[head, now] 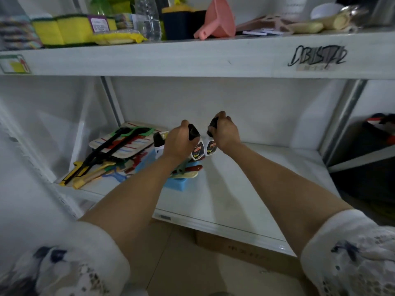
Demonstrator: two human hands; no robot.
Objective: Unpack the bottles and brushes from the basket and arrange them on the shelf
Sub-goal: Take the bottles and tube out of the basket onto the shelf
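A blue basket sits on the white shelf at about nine o'clock of its middle, holding brushes and a third black-capped bottle. Both forearms reach forward over the shelf. The left hand grips a white spray bottle by its black head; the right hand grips a matching bottle, just at three o'clock of it, both above the basket's right end.
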